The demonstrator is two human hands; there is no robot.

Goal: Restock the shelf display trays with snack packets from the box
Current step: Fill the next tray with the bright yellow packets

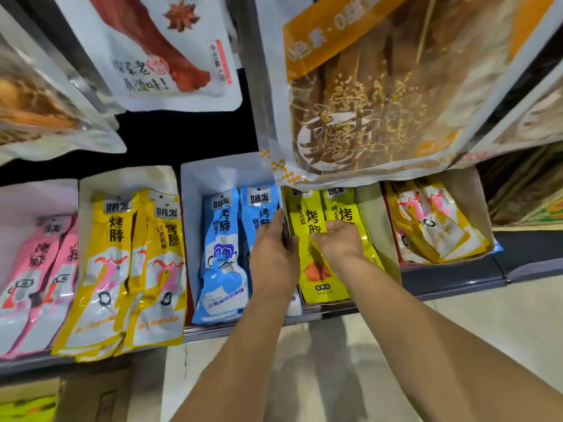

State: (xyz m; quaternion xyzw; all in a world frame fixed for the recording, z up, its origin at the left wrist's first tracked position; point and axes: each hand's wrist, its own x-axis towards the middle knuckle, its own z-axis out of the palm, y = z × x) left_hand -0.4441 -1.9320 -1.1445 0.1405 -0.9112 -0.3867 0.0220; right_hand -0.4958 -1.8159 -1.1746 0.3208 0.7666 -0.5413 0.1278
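Both bare hands were reaching into the row of paper trays on the shelf. The left hand [274,254] lay flat with its fingers straight and close together, pressed against the divider wall between two trays. It was not holding a packet that could be seen. The right hand [341,242] was curled, with its fingers bent down onto the shiny lime-yellow snack packets [320,269], and it seemed to be pinching the top one, though the grip was partly hidden.

Those lime-yellow packets stood in two rows in the tan cardboard tray [370,208] right under the right hand. Just left of the left hand were the light blue snack packets [224,254] with a blue monkey face, sitting in a white paper tray [195,190]. The left hand touched the right row of blue packets.

Farther left of the hands were the golden yellow snack packets [122,269] with a pink bird picture, in their own tray. Past them were the pink snack packets [36,269].

To the right of the right hand, well apart, sat a tan tray [475,202] with loose yellow and white packets [432,229] lying tilted in a pile.

Above the hands hung a big clear bag of brown dried strips [380,86] with an orange label. Down low on the left, near the person's left elbow, was a brown cardboard box [97,394] on the floor.
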